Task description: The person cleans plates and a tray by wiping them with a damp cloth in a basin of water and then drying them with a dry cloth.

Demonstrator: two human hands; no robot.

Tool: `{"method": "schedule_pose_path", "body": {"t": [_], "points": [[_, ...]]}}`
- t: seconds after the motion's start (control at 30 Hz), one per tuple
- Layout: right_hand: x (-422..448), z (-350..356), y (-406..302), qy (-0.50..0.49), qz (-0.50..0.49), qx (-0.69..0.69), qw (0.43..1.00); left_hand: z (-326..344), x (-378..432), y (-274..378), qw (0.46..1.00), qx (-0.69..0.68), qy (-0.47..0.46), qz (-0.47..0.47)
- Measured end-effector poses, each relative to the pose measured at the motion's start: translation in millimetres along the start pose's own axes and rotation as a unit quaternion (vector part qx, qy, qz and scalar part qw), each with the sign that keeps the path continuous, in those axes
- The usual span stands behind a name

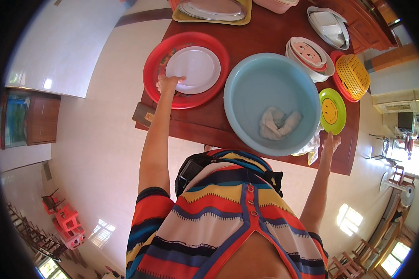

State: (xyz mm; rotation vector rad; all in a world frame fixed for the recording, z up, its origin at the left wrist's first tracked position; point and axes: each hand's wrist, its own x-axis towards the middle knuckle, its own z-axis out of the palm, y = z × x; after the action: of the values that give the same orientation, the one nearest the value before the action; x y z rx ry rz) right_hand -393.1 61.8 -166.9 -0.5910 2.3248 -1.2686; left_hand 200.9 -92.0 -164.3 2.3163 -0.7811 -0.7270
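My left hand (168, 83) grips the left rim of a round white plate (195, 69), its thumb on top and the other fingers partly hidden. That plate is inside a red basin (152, 66) with a patterned bottom. On the right, my right hand (331, 143) holds the near edge of a green plate (339, 106) with a smiling yellow face. Between my hands stands a light-blue basin (262, 80) containing water and a wet, crumpled whitish cloth (277, 123).
Beyond the blue basin are stacked bowls with a face-shaped dish (307, 52), a yellow perforated basket (352, 75) and an oval dish (328, 28). A yellow tray (213, 21) lies at the table's far left. Another cloth (310, 148) hangs at the wooden table's (202, 130) front edge.
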Motion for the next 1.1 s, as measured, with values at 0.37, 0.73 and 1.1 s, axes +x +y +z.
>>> {"method": "schedule_pose_path", "body": {"t": [0.37, 0.73, 1.1], "points": [[-63, 7, -48, 0.017, -0.311, -0.062, 0.948, -14, -34, 31, 0.901, -0.414, -0.103, 0.083], [-156, 63, -114, -0.331, -0.437, -0.342, 0.764, -95, -194, 125, 0.835, -0.440, -0.141, 0.298], [-111, 101, -90, -0.450, -0.364, -0.353, 0.735, 41, -212, 84, 0.859, -0.318, -0.288, 0.279]]}}
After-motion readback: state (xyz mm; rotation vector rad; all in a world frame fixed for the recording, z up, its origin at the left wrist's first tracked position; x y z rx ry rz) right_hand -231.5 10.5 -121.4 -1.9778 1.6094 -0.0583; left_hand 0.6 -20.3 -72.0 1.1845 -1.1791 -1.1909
